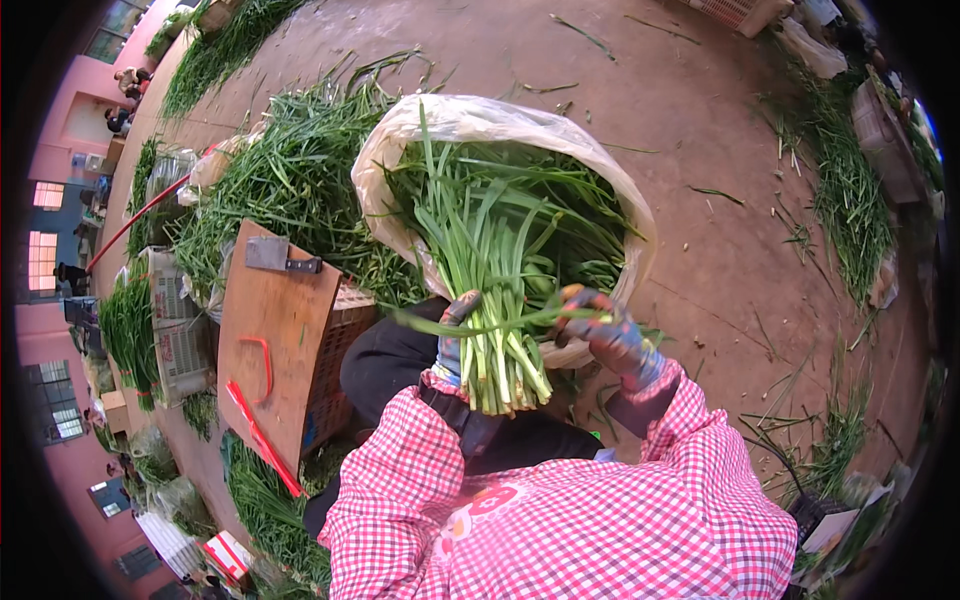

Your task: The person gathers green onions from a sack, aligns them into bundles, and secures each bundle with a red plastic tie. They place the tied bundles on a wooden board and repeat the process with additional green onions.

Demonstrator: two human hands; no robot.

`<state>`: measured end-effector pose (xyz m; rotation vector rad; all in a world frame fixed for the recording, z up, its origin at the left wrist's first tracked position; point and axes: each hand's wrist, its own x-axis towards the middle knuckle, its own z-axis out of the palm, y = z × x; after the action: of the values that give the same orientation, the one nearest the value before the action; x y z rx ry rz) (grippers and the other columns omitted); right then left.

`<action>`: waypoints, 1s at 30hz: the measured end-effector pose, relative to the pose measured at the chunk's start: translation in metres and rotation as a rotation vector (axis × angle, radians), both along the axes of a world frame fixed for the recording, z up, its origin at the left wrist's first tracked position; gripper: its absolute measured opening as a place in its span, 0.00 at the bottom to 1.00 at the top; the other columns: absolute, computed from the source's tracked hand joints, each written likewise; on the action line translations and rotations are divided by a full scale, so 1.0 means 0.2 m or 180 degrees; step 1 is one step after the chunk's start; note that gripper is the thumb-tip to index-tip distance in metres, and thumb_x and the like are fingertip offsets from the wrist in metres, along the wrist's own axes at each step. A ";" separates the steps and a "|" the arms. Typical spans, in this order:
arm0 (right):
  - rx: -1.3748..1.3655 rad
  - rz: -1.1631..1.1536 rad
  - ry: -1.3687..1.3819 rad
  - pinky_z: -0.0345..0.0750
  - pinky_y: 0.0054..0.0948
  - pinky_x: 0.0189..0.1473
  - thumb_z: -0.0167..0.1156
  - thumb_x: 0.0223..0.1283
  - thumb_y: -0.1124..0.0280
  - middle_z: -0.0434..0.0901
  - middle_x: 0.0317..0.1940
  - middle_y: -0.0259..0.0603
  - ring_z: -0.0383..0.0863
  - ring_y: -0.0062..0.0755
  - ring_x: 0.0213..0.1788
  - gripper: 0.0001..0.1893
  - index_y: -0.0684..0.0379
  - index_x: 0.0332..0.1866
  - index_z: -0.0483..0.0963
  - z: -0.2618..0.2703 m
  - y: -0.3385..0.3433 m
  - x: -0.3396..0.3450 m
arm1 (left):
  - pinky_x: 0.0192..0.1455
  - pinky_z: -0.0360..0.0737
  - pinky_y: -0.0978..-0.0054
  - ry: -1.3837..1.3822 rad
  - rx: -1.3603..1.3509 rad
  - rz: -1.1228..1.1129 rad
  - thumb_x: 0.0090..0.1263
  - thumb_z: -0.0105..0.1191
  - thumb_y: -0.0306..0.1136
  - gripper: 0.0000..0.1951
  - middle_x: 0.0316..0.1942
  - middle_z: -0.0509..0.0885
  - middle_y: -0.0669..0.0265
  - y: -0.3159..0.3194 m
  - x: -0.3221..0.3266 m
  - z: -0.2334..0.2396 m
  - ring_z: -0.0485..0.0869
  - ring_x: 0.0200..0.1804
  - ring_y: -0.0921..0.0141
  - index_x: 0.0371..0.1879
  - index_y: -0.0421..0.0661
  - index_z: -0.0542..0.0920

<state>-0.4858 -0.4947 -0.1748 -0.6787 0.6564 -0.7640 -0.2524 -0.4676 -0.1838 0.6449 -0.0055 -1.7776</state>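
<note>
My left hand [453, 334], in a patterned work glove, is closed round a thick bunch of leafy green stalks [495, 330], their pale cut ends towards me. To its right my gloved right hand [604, 330] is slightly blurred, its fingers curled on the end of a single green stalk [450, 327] that lies across the bunch. Behind and under the bunch stands an opened plastic bag [637, 217] holding more long green leaves [547, 187]. The palm of my right hand is partly hidden.
At left a wooden board [274, 315] rests on a plastic crate [337, 360], bearing a cleaver [277, 255] and red ties [262, 435]. Loose greens [300, 150] are heaped beyond it. Scattered stalks lie on the floor [705, 135] and along the right. People [124, 97] sit far off.
</note>
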 end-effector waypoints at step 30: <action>-0.4057 0.0605 0.4465 0.48 0.50 0.71 0.57 0.50 0.68 0.70 0.64 0.34 0.62 0.39 0.69 0.23 0.42 0.56 0.74 -0.89 -0.93 0.56 | 0.46 0.83 0.59 -0.0839 0.1868 -0.0916 0.65 0.52 0.37 0.22 0.45 0.82 0.46 0.69 0.71 0.83 0.85 0.39 0.56 0.52 0.31 0.75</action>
<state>-0.3742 -0.6804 -0.3532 -2.5134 1.2951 -0.3402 -0.1104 -0.3300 -0.0173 1.3539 0.2634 -1.9646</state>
